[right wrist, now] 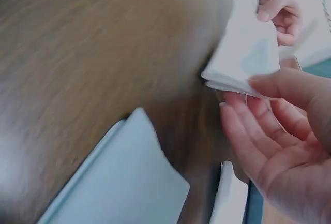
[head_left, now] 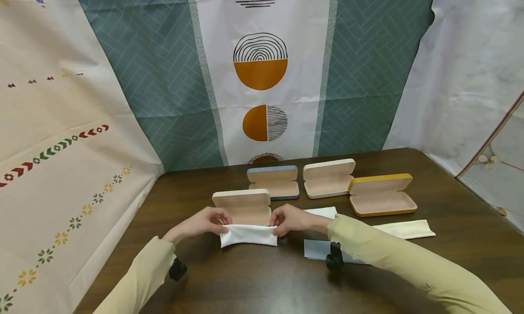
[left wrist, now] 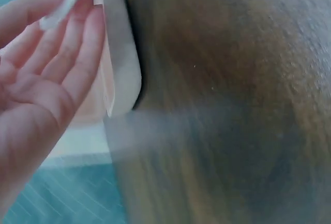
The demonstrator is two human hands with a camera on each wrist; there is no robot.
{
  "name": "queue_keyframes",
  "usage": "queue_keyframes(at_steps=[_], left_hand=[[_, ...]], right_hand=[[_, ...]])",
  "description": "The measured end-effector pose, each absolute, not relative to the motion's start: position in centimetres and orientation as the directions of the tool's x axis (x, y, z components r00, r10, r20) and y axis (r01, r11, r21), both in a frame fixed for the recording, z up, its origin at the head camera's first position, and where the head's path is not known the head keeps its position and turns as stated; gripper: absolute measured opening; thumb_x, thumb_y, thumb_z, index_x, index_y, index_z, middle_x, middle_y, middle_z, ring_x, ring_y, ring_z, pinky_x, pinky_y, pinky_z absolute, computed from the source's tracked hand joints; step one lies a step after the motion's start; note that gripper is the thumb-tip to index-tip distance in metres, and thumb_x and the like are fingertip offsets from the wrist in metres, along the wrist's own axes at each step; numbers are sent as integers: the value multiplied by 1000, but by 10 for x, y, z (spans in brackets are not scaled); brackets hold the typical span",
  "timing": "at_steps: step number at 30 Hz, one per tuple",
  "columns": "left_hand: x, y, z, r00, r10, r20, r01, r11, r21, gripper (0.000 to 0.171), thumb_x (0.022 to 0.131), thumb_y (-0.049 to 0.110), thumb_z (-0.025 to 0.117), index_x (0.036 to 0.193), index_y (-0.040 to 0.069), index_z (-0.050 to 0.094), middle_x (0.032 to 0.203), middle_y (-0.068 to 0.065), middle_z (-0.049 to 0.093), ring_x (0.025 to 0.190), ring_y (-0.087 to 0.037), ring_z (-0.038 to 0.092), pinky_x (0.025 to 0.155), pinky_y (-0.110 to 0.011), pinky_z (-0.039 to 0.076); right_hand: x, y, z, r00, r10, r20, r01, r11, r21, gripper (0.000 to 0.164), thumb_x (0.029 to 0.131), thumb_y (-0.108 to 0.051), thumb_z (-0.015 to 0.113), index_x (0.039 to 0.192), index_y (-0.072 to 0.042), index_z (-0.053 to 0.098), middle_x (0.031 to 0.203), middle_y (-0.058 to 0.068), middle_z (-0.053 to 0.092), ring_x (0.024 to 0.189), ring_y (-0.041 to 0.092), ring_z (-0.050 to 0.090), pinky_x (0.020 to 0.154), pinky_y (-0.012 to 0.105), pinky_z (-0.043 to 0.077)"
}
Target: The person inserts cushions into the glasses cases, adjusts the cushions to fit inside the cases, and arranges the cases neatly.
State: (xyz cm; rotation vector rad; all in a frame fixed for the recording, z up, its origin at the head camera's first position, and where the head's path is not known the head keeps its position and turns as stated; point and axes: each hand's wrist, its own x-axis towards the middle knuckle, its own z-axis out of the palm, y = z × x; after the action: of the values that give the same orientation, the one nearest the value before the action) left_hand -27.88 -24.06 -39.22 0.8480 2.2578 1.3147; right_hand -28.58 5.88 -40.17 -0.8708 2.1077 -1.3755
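A folded white cloth (head_left: pixel 249 235) is stretched between both hands, just in front of an open white glasses case (head_left: pixel 241 200). My left hand (head_left: pixel 209 220) pinches its upper left corner between thumb and fingers. At the opposite corner, my right hand (head_left: pixel 287 218) pinches it the same way. The layered edge of the cloth (right wrist: pixel 240 53) shows in the right wrist view, with the right thumb lying on top. In the left wrist view, the left hand (left wrist: pixel 51 79) is beside the case's pale rim (left wrist: pixel 124 63), fingers over its inside.
Behind stand open glasses cases: blue (head_left: pixel 273 174), cream (head_left: pixel 329 169) and yellow (head_left: pixel 380 183). Folded cloths lie to the right: white (head_left: pixel 325 212), pale yellow (head_left: pixel 409 229) and grey-blue (head_left: pixel 316 249), partly under the right forearm. Patterned curtains (head_left: pixel 163 68) border the dark wooden table (head_left: pixel 245 282).
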Motion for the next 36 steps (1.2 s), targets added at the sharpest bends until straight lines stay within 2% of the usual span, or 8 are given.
queue_keyframes(at_steps=[5, 9, 13, 15, 17, 25, 29, 36], left_hand=[[-282, -251, -398, -844, 536, -2, 175, 279, 944, 23, 82, 2, 65, 99, -6, 50, 85, -14, 54, 75, -23, 55, 64, -41, 50], [-285, -254, -404, -869, 494, 30, 153, 210, 966, 23, 84, -1, 62, 98, -6, 45, 85, -14, 51, 75, -24, 54, 64, -39, 49], [-285, -255, -406, -882, 467, 59, 168, 194, 966, 9, 86, -3, 57, 91, -5, 50, 85, -15, 50, 74, -23, 51, 64, -34, 48], [-284, -253, -405, -895, 444, 47, 156, 213, 965, 2, 87, -5, 55, 87, -7, 54, 85, -13, 52, 74, -21, 50, 63, -31, 46], [-283, -252, -403, -907, 419, 39, 148, 233, 961, 6, 87, -7, 53, 85, -9, 58, 86, -13, 55, 74, -20, 50, 63, -30, 45], [-277, -244, -394, -957, 286, 43, 149, 361, 921, 21, 82, -1, 64, 102, -9, 63, 100, -18, 59, 76, -25, 50, 66, -39, 44], [-284, -248, -404, -969, 247, 30, 132, 409, 903, 24, 78, 0, 68, 102, -5, 65, 99, -15, 60, 78, -24, 49, 67, -34, 44], [-288, -249, -411, -965, 244, 101, 221, 538, 813, 20, 75, 1, 72, 94, -3, 68, 86, -10, 61, 73, -20, 49, 61, -28, 44]], right_hand=[[-292, 55, -403, -782, -618, -75, -27, 153, -988, 19, 76, 12, 63, 91, 10, 52, 74, 9, 52, 65, 19, 59, 63, 37, 51], [-294, 50, -405, -847, -530, -41, -4, 84, -996, 24, 77, 10, 64, 94, 8, 47, 74, 11, 53, 64, 22, 61, 62, 39, 51], [-292, 46, -408, -880, -475, 9, -21, 20, -1000, 24, 78, 10, 64, 91, 8, 45, 74, 13, 54, 64, 24, 61, 61, 41, 51], [-290, 44, -410, -892, -452, 22, -28, 6, -1000, 21, 78, 10, 64, 90, 9, 47, 75, 13, 55, 64, 24, 61, 61, 40, 51], [-290, 41, -413, -909, -417, 22, -28, 7, -1000, 17, 78, 9, 64, 90, 9, 51, 74, 13, 56, 63, 23, 61, 60, 39, 51], [-288, 29, -419, -964, -266, 4, -7, 11, -1000, 12, 78, 8, 65, 89, 12, 64, 77, 14, 63, 58, 17, 60, 59, 33, 51], [-288, 27, -421, -968, -249, -18, 10, 32, -999, 14, 78, 7, 65, 91, 12, 65, 78, 15, 64, 57, 17, 60, 58, 32, 51], [-289, 28, -421, -959, -282, 1, -32, 106, -994, 18, 77, 5, 68, 94, 9, 65, 81, 14, 65, 61, 20, 62, 59, 33, 51]])
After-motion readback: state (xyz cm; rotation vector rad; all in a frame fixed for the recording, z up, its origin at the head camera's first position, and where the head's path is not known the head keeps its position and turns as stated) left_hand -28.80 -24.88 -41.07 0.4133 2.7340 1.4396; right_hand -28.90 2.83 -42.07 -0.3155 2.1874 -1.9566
